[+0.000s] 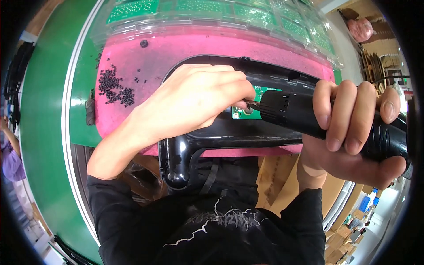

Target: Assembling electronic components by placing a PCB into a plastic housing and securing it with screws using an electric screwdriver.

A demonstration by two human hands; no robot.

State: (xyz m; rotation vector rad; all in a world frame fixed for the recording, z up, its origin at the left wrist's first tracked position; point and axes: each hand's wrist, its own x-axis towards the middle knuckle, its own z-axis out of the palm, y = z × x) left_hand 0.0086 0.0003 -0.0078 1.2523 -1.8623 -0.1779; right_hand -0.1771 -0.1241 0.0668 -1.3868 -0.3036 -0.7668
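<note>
My right hand [349,128] is wrapped round a black electric screwdriver [287,110], held nearly level and pointing left. Its bit [253,105] reaches the fingertips of my left hand [194,99]. Those fingers are pinched together at the bit's tip, and whatever is between them is too small to make out. Just below the tip, a green circuit board [238,113] sits inside a black plastic housing [243,137]. My left hand and the screwdriver cover parts of both. The housing's rounded handle-like end [177,165] juts toward me past the mat's near edge.
A pink mat [212,45] lies under the housing on a green table [46,132]. Small black screws [110,86] are heaped at its left. Clear plastic trays [176,28] with green boards stand along the far side. A dark rod-like piece [90,108] lies by the mat's left edge.
</note>
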